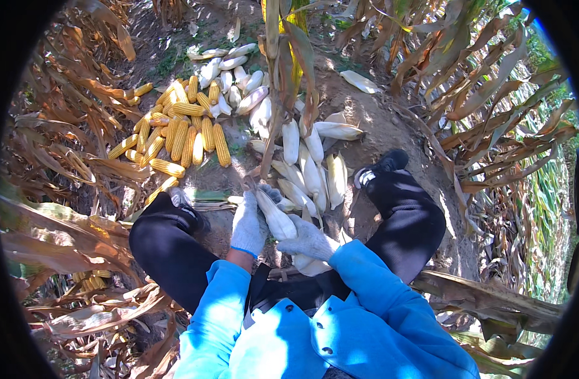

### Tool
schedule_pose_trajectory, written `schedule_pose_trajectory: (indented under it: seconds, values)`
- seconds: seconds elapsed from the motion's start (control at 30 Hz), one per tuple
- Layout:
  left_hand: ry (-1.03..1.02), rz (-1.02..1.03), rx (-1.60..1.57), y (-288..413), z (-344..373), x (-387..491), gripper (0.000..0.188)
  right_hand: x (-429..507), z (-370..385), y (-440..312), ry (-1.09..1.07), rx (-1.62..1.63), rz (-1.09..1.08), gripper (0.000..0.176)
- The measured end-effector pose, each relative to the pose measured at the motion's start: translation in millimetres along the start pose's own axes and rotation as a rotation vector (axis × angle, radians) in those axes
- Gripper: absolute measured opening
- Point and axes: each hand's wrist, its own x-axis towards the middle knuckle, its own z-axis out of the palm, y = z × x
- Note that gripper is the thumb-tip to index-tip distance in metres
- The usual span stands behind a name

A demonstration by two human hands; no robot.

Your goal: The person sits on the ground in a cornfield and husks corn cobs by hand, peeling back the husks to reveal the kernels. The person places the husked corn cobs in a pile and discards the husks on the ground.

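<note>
Between my two gloved hands is an ear of corn in its pale dry husk (276, 217), tilted with its upper end to the left. My left hand (248, 225), in a grey knit glove, grips it along its left side and upper end. Lower down, my right hand (309, 238) is closed around the right side of its near end. Several more husked-over ears (311, 173) lie on the soil just beyond my hands. Another pale husk (311, 265) rests beneath my right wrist. The fingertips of both hands are partly hidden by the ear.
A heap of bare yellow cobs (180, 128) lies ahead to the left, beside more ears in husks (244, 85). One upright dry corn stalk (272, 57) rises between the piles. Dry corn plants (71, 118) border both sides. My bent legs (408, 213) flank the work area.
</note>
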Motion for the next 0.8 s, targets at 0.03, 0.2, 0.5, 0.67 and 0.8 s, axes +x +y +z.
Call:
schedule_pose_trajectory:
  seconds: [0.03,0.2,0.5,0.67,0.8]
  values:
    - [0.019,0.066,0.229,-2,-2,1,0.036,1,1,4,0.051,-0.057,-0.020,0.083]
    - [-0.006,0.095,0.952,-19,-32,13,0.044,1,-8,15,0.159,-0.045,-0.031,0.076]
    - [-0.055,0.057,0.676,-13,-31,13,0.036,4,-10,21,0.058,0.116,-0.044,0.074]
    - [-0.035,-0.020,0.443,1,-11,8,0.037,0,-21,28,-0.279,0.594,-0.049,0.070]
    - [-0.031,-0.164,0.278,9,-4,-2,0.031,-6,-28,32,-0.470,0.804,0.115,0.067]
